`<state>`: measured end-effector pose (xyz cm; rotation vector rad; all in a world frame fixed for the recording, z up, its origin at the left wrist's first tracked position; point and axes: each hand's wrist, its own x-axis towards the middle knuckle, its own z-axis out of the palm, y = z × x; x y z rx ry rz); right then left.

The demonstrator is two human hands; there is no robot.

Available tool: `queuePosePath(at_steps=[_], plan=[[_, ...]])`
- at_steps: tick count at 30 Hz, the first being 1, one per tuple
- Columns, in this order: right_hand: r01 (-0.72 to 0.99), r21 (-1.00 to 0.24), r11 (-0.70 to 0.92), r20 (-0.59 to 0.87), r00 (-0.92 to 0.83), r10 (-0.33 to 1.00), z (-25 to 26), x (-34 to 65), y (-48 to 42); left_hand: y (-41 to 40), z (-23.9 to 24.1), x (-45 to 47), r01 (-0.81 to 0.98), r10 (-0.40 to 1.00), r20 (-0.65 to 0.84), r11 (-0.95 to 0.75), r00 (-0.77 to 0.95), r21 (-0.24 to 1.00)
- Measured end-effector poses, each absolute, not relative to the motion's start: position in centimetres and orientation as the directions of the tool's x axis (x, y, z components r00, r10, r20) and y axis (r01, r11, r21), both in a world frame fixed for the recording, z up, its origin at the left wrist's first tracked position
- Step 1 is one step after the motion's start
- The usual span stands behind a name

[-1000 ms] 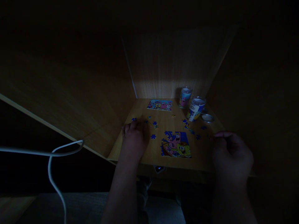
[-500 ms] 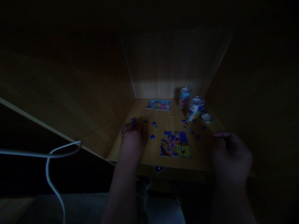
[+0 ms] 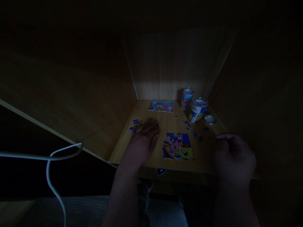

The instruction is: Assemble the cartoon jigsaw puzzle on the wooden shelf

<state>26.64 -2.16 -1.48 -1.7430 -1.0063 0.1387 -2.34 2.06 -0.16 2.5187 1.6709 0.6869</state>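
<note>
Two canisters (image 3: pixel 187 99): stood upright at one o'clock from the part-built SpongeBob jigsaw (image 3: pixel 181 146); Patrick Star is printed on the rear one, and blue and yellow artwork is wrapped round the front one.
White label (image 3: pixel 196 111): stuck on the front canister; dark print is carried, too small and dim to be read.
Contents: something pale is seen through both clear rims; it cannot be identified.
Round lid (image 3: pixel 210 119): laid flat at two o'clock from the jigsaw, just beside the front canister.
Cartoon picture panel (image 3: pixel 161 106): laid at eleven o'clock; SpongeBob and Patrick are shown.
Left hand (image 3: pixel 142 137): held palm down at nine to ten o'clock, fingers loosely spread over loose pieces, some of which are covered.
Blue pieces (image 3: pixel 135 121): scattered just beyond the left fingertips.
Right hand (image 3: pixel 234 154): held at three o'clock, fingers curled; whether anything is pinched cannot be told.
Right-side loose pieces (image 3: pixel 200 138): strewn between the jigsaw and the right hand.
</note>
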Motion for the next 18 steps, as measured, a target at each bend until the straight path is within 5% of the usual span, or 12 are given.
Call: queuePosePath(at_steps=[18], plan=[[0.570,-0.817,-0.082,0.372,0.631,0.681,-1.77,26.83,-2.05,2.20,-0.21,-2.15,0.906,0.905,0.369,-0.323,0.212,0.272]])
